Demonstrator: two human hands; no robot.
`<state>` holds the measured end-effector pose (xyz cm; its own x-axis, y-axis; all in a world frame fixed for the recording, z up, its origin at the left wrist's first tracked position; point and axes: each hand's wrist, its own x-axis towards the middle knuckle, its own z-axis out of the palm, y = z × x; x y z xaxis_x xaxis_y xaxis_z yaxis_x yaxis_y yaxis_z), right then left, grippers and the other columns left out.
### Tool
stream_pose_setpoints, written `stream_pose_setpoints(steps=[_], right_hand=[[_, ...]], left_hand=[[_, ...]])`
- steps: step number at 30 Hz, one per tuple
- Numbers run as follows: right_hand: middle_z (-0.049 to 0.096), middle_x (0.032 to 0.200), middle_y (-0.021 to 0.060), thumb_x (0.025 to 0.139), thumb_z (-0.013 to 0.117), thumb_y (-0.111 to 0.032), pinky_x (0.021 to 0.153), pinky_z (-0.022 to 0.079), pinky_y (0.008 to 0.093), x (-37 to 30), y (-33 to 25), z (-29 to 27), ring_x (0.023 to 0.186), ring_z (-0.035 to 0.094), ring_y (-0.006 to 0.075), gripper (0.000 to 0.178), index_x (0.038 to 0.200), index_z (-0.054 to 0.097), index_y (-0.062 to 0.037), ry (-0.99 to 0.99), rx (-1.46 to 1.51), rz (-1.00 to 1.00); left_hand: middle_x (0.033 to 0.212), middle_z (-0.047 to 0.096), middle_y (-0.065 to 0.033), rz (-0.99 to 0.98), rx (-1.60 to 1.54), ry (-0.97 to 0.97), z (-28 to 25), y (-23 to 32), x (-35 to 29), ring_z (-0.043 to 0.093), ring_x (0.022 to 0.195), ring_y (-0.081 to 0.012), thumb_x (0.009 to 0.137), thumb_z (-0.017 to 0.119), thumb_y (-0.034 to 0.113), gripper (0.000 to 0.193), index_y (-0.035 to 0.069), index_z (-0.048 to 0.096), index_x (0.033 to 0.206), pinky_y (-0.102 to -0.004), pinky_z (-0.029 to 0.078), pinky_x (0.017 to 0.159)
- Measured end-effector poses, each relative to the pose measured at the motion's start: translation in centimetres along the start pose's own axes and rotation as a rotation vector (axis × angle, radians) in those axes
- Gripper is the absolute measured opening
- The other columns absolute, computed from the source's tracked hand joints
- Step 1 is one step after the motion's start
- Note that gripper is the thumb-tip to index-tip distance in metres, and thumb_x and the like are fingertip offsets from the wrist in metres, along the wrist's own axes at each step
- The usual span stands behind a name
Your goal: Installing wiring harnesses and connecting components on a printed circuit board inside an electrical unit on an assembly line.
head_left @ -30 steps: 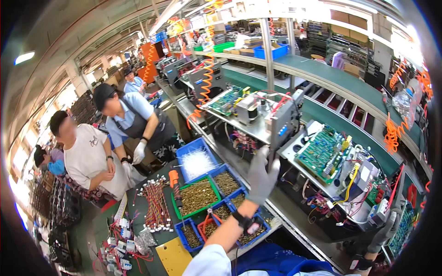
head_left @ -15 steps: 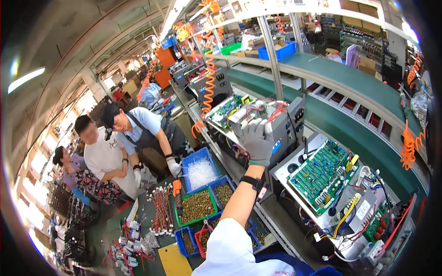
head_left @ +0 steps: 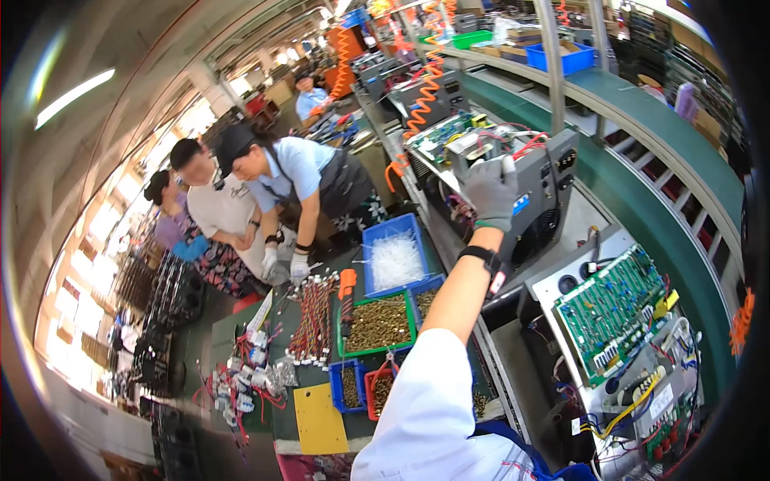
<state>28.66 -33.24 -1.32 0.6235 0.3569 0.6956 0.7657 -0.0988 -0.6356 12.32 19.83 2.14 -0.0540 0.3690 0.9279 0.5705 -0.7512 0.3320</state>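
My left hand [head_left: 489, 192], in a grey glove with a dark band at the wrist, reaches forward with its fingers bent over the top edge of an open electronics unit. That unit has a dark grey end panel [head_left: 552, 180] with sockets, a green circuit board [head_left: 449, 135] and red wires on top. The fingertips are partly hidden behind the panel edge. Closer to me on the right lies a second open unit, with a large green circuit board [head_left: 613, 309] and yellow and black wires [head_left: 622, 415]. My right hand is out of view.
Left of my arm are a blue bin of white plastic pieces [head_left: 369, 268], a green bin of brass-coloured fasteners [head_left: 343, 351], an orange-handled screwdriver [head_left: 346, 293], cable bundles [head_left: 313, 321] and a yellow sheet [head_left: 321, 421]. Co-worker's gloved hands [head_left: 285, 264] work beyond. An orange coiled hose [head_left: 429, 80] hangs ahead.
My view has swung left, so the scene sits further right. The unit under my left hand has slid away along the line, widening its gap from the nearer unit.
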Motion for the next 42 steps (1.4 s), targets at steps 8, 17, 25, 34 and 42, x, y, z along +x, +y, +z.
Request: stream_pose_setpoints(steps=[8, 17, 25, 34, 42], right_hand=[[0.060, 0.103, 0.0112, 0.093, 0.048, -0.014, 0.094, 0.040, 0.0347, 0.7, -0.7, 2.5, 0.105, 0.055, 0.0252, 0.020, 0.096, 0.060, 0.0024, -0.046, -0.024, -0.086], [0.060, 0.102, 0.0107, 0.093, 0.048, -0.014, 0.092, 0.041, 0.0340, -1.3, -3.5, 2.8, 0.104, 0.056, 0.0248, 0.020, 0.097, 0.060, 0.0022, -0.026, -0.110, -0.156], [0.061, 0.102, 0.0103, 0.093, 0.049, -0.013, 0.091, 0.042, 0.0333, -1.6, -5.1, 4.9, 0.104, 0.057, 0.0244, 0.020, 0.098, 0.061, 0.0021, -0.030, -0.140, -0.256], [0.061, 0.102, 0.0098, 0.092, 0.050, -0.013, 0.089, 0.043, 0.0325, -0.4, -6.1, 8.1, 0.104, 0.058, 0.0240, 0.020, 0.099, 0.062, 0.0020, -0.002, -0.145, -0.372], [0.062, 0.102, 0.0094, 0.092, 0.050, -0.012, 0.088, 0.044, 0.0319, 0.3, -6.6, 8.7, 0.104, 0.059, 0.0236, 0.021, 0.100, 0.063, 0.0019, 0.051, -0.204, -0.442]], left_hand=[[0.067, 0.062, -0.0118, -0.005, -0.061, 0.055, -0.3, -0.4, 1.5, 0.061, 0.067, -0.0322, 0.086, 0.064, 0.024, 0.028, 0.006, 0.062, 0.066, -0.0435, 0.047, 0.067], [0.113, 0.060, -0.0170, -0.111, 0.122, -0.005, -2.4, 0.2, 0.4, 0.056, 0.108, -0.0349, 0.088, 0.059, 0.034, 0.041, 0.005, 0.060, 0.117, -0.0455, 0.041, 0.095], [0.131, 0.052, -0.0171, -0.314, -0.165, -0.490, -13.6, 1.5, -17.5, 0.050, 0.117, -0.0374, 0.083, 0.054, 0.010, 0.056, 0.007, 0.042, 0.139, -0.0442, 0.041, 0.100], [0.124, 0.057, -0.0138, -0.436, -0.241, -0.980, -12.2, 3.8, -20.8, 0.055, 0.112, -0.0342, 0.076, 0.067, 0.018, 0.067, 0.012, 0.044, 0.138, -0.0455, 0.046, 0.093], [0.099, 0.066, -0.0214, -0.691, -0.401, -0.981, -10.6, 3.1, -19.9, 0.061, 0.099, -0.0403, 0.074, 0.058, 0.001, 0.036, 0.008, 0.064, 0.108, -0.0441, 0.049, 0.083]])
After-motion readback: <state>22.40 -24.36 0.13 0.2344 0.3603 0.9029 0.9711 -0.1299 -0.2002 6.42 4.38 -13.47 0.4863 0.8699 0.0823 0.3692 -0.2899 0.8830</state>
